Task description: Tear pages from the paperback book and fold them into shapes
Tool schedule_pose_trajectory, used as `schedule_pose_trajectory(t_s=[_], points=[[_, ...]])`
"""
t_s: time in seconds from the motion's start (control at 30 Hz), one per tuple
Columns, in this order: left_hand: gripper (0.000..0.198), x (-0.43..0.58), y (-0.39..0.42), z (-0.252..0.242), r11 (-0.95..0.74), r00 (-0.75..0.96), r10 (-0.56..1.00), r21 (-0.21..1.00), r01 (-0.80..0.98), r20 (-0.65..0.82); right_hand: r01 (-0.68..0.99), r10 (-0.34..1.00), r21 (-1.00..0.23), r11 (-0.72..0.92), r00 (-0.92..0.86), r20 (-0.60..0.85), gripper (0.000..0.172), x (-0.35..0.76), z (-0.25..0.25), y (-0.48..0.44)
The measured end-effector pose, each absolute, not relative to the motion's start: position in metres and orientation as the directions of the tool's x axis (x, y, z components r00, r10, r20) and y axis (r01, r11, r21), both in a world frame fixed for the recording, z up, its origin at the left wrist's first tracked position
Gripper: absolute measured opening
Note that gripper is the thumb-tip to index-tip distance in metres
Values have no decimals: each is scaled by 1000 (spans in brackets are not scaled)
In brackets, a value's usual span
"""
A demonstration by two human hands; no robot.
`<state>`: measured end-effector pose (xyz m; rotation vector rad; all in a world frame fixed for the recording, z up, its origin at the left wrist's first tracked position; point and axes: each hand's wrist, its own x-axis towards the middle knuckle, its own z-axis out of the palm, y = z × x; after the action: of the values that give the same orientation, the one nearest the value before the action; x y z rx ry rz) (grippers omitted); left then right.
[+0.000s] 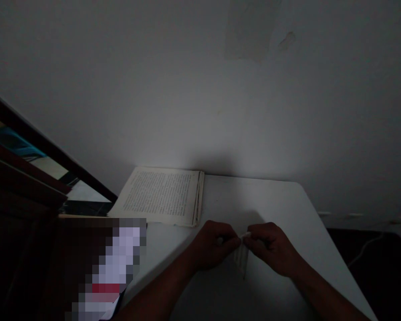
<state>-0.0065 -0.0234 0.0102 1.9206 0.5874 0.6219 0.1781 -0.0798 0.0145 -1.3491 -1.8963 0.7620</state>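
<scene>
My left hand (214,246) and my right hand (273,249) meet above the white table, thumbs and fingers pinched together. Between their fingertips they hold a small folded piece of paper (242,258). Its pale, striped lower part hangs down to a narrow point. The fingers cover most of its top edge, so the exact folds are hard to make out in the dim light. Beyond my left hand lies a stack of loose printed pages (160,195), with close lines of text on the top sheet.
The white table (270,196) stands against a pale wall (153,89). Dark wooden furniture (20,196) is at the left, with a blurred-out pale object (116,263) by the table's left edge. A thin cable (366,245) runs past the right side.
</scene>
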Motion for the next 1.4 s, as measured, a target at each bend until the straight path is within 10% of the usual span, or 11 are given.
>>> schedule_pose_trajectory(t_s=[1.4], points=[[38, -7, -25, 12, -350, 677, 710, 931, 103, 192, 350, 973, -914, 206, -175, 153, 35, 177, 15, -79]])
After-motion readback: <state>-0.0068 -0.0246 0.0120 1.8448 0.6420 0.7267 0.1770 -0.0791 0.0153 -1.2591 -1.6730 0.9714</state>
